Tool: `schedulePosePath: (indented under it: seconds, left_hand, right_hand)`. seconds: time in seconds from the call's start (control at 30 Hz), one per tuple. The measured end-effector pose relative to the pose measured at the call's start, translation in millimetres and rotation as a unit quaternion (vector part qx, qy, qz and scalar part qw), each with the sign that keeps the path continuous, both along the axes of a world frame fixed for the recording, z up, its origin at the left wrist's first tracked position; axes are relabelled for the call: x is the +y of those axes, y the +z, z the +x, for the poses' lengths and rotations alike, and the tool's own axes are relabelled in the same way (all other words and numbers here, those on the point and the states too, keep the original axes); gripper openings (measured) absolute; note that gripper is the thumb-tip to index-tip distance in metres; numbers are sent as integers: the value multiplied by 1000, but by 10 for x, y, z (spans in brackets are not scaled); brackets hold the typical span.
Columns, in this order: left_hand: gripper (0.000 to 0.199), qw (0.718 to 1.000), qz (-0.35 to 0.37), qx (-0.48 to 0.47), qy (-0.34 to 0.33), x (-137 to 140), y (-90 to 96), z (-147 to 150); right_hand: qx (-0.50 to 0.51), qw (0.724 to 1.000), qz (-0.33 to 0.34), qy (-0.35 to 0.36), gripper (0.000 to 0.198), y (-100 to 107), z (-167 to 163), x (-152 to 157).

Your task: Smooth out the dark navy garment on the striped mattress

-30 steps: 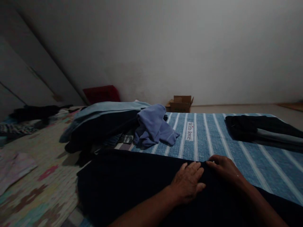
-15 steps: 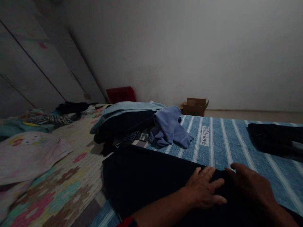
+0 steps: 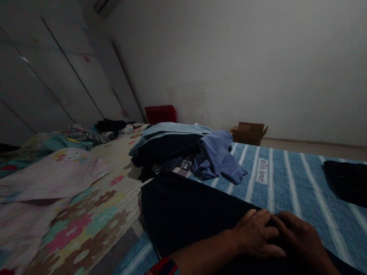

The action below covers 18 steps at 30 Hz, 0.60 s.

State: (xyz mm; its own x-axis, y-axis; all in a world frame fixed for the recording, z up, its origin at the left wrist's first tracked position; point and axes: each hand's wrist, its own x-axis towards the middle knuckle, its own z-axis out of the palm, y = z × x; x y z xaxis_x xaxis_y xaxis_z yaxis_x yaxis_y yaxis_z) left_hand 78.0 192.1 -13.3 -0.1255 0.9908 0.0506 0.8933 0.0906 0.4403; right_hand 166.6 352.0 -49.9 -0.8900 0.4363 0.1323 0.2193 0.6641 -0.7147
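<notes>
Both hands low in frame, side by side on the dark garment (image 3: 183,214), which is spread flat on the blue striped mattress (image 3: 289,187) at its near-left corner. Left hand (image 3: 255,235) lies palm down, fingers loose and spread on the cloth, clamped on nothing. Right hand (image 3: 301,236) touches the left's fingertips, fingers curled at the garment's far edge; can't tell if its grip has pinched the fabric. Just beyond the garment: lilac top (image 3: 218,158) crumpled against a heap of light-blue and navy clothes (image 3: 169,141), blocking the far-left part of the mattress. "With love" label (image 3: 263,170) beside it. Black folded item (image 3: 346,181) at right, well apart. Left: floral quilt (image 3: 94,214), pink cloth (image 3: 54,173). Far: cardboard box (image 3: 250,133), red box (image 3: 160,114) by the wall.
</notes>
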Motion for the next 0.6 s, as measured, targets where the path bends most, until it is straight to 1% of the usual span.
schedulePosePath:
  seconds: [0.07,0.13,0.23,0.3,0.37,0.47,0.6]
  left_hand:
    - [46,1000,15,12,10,-90,61,-17]
    - [47,999,9,24,43,-214,101,-49]
    - [54,991,-22,39,125,-452,100,-141]
    - [64,981,-47,39,183,-621,68,-226]
    - [73,971,-75,32,225,-765,27,-307]
    - [76,962,-101,25,253,-892,-18,-373]
    - [75,959,-95,24,264,-916,7,-354]
  right_hand:
    - [4,1000,4,-2,38,-2,7,-1]
    - [1,1000,5,-5,37,0,14,-16]
    - [-6,1000,13,-14,37,12,22,-50]
    - [-6,1000,24,-16,37,23,25,-69]
    - [-5,999,36,-14,36,33,26,-77]
    - [-1,998,56,-8,35,34,26,-70]
    - [-1,999,53,-3,34,-4,27,-46]
